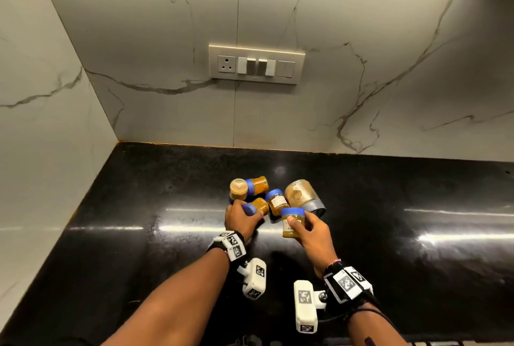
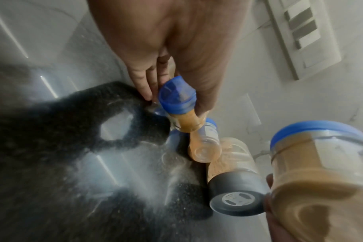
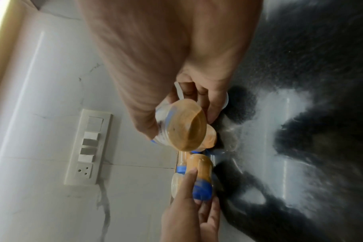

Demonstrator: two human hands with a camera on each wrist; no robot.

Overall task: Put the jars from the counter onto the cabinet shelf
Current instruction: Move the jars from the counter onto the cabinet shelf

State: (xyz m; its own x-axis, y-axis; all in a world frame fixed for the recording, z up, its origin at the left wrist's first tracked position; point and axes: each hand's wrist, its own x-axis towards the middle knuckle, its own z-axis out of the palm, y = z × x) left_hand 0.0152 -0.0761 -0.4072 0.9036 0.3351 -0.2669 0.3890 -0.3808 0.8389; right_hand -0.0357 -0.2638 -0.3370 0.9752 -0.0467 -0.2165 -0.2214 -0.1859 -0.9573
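Jars (image 1: 274, 201) are clustered mid-counter (image 1: 139, 192) on the black stone, most lying on their sides and touching one another, among them a larger grey-lidded jar (image 1: 304, 198). A blue-lidded jar (image 1: 292, 222) is grasped by the right hand (image 1: 311, 234), thumb and fingers wrapped round its body, and appears lifted just clear of the cluster. A second small jar (image 1: 254, 208), lying on its side, is gripped at the lid end by the left hand (image 1: 240, 220). No cabinet shelf is seen in any view. The step is judged best done by righting each jar before lifting, so lids face up, and by drawing the left one out slowly, since its neighbours may be set rolling.
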